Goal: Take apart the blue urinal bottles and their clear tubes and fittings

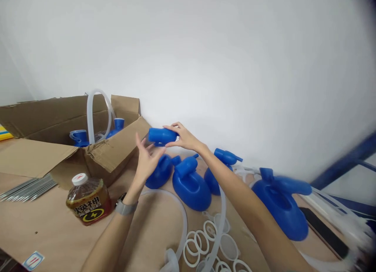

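Right hand (183, 138): I had thumb and fingers pinching the right end of the blue piece.
Left hand (146, 160): fingers spread at the piece's other end; couldn't tell if they touched it.
Blue piece (161, 135): raised above the tabletop (155, 225), lying roughly level, just right of the cardboard box (102, 156).
Blue bottles (192, 187): four stood right of the box, the farthest one well apart from it.
Box contents: blue parts (80, 136) and a looped clear tube (90, 115), which rose above its flaps.
Drink bottle (89, 201): upright, white cap on, right in front of the box.
Metal rods (32, 187): bunched at the box's front left.
White rings (191, 253): loose pile, nearer me and right of the box.
Phone (324, 233): dark, flat, far right of the box.
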Demonstrator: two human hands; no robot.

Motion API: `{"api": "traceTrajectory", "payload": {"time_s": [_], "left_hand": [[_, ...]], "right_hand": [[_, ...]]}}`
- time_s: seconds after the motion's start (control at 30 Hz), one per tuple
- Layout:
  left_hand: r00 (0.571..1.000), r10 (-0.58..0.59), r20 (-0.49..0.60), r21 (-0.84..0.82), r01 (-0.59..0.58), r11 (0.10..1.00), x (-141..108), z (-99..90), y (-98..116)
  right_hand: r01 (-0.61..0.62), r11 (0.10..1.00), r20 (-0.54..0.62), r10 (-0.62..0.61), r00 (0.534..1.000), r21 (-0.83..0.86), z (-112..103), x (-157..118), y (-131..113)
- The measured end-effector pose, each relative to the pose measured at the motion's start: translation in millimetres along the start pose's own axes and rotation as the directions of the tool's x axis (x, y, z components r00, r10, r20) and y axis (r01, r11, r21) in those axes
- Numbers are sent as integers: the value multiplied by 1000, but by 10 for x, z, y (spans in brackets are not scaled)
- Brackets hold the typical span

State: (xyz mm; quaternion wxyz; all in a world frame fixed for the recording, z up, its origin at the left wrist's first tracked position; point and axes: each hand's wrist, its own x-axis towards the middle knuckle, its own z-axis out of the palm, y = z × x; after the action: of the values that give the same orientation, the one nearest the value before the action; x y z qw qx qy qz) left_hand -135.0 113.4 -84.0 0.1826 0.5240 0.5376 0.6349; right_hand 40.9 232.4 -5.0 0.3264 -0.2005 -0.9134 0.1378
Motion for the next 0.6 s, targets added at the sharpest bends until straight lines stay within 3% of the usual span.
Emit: {"api": "traceTrajectory", "payload": {"time_s": [0.1, 0.2, 0.3, 0.43, 0.6], "left_hand": [[999, 16, -36, -184, -22, 983, 100, 36, 202], [994, 59, -96, -184, -75, 980, 113, -8, 312], [994, 64, -90, -241, -84, 967, 100, -66, 366], [995, 86, -51, -290, -98, 952, 56, -77, 457], [997, 64, -45, -307, -74, 949, -14, -26, 550]], "right_hand": [[67, 996, 24, -69, 997, 62, -50, -214, -205], [-76, 975, -55, 90, 994, 209, -195, -407, -307], [-238, 902, -8, 258, 966, 360, -401, -570, -329], [-313, 777, 101, 309, 946, 546, -540, -701, -386], [-382, 684, 82, 429, 900, 621, -522, -754, -528]]}}
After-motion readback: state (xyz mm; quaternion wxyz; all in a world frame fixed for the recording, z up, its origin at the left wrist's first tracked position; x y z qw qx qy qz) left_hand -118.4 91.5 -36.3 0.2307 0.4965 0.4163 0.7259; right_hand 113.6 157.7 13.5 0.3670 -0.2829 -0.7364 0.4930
